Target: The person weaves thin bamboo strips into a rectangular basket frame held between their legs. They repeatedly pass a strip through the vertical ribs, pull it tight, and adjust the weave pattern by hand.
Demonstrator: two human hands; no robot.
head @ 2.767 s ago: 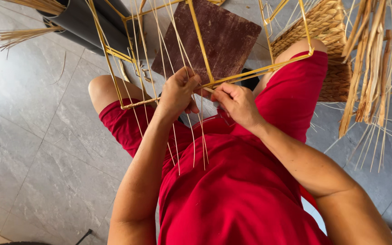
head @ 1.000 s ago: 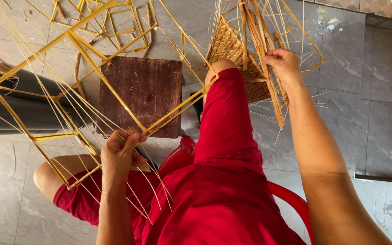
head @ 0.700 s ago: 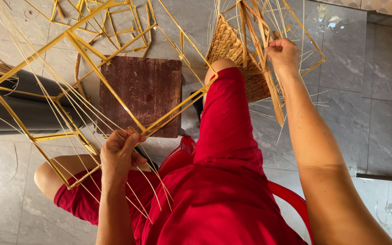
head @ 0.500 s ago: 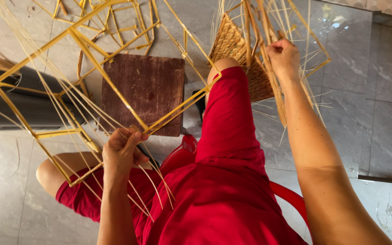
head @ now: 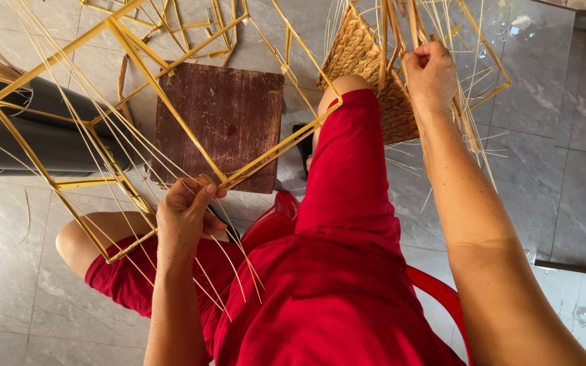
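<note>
I sit in red clothes with a yellow wire frame (head: 150,81) resting over my lap, thin straw strands strung across it. My left hand (head: 184,213) grips the frame's near corner together with the strands that hang there. My right hand (head: 431,71) is stretched out to the upper right, closed around a bundle of thick straw stalks (head: 401,27) that stand above a woven basket piece (head: 364,54). A brown wooden board (head: 222,122) lies on the floor under the frame.
Dark grey tubes (head: 35,129) lie at the left on the grey tiled floor (head: 564,169). More yellow frame pieces (head: 191,27) lie at the top. A red stool edge (head: 435,291) shows beneath me.
My right hand left the frame and reached out to the straw bundle at the upper right, closing on it. The view swung right. My left hand stays on the frame.
</note>
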